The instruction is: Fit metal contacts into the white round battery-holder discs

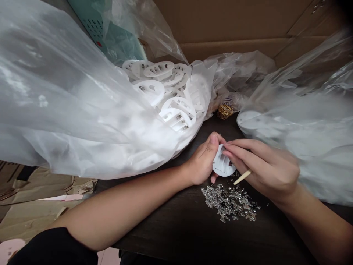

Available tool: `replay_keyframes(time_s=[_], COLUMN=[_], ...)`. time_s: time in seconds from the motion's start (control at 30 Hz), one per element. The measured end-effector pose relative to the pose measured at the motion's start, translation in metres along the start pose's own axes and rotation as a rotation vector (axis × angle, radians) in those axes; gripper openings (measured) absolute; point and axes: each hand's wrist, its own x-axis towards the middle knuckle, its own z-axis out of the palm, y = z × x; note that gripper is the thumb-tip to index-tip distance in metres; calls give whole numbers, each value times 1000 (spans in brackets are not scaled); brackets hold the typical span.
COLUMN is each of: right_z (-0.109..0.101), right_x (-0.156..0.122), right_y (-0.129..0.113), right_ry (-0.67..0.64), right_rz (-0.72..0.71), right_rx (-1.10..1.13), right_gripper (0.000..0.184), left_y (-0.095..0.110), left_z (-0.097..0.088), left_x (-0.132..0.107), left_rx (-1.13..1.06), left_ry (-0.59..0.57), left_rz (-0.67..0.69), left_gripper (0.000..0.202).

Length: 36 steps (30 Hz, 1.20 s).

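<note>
My left hand [202,160] is closed round the edge of a white round plastic disc [224,167] with slots, thumb on top. My right hand [264,167] is closed, its fingertips pinched together at the disc's upper slots. A thin pale wooden stick [242,177] sticks out from under the right hand's fingers. Whether the fingertips also pinch a small metal part cannot be made out. Just below the disc, a loose heap of small shiny metal parts [230,202] lies on the dark table [171,221].
A big clear plastic bag [82,121] at the left spills many similar white discs [176,114]. Another bag [317,147] with white pieces stands at the right. Behind are a bundle of gold-coloured pieces [225,111], a teal perforated container [110,36] and a cardboard wall [226,22].
</note>
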Motion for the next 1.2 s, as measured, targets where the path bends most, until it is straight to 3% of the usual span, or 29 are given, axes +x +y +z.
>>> replay_keyframes(time_s=[0.37,0.83,1.2], right_z=[-5,1,-1], right_x=[2,4,-1], right_y=[-3,-2,-3], right_ry=[-52,-23,-47], right_rz=[29,137,29], right_rx=[-53,163,-76], right_gripper=[31,25,26], left_y=[-2,1,1], left_z=[-1,0,0], left_x=[0,0,2], left_rx=[-12,-2,-4], left_ry=[4,8,30], left_rz=[-24,-33,-28], left_gripper=[62,63,64])
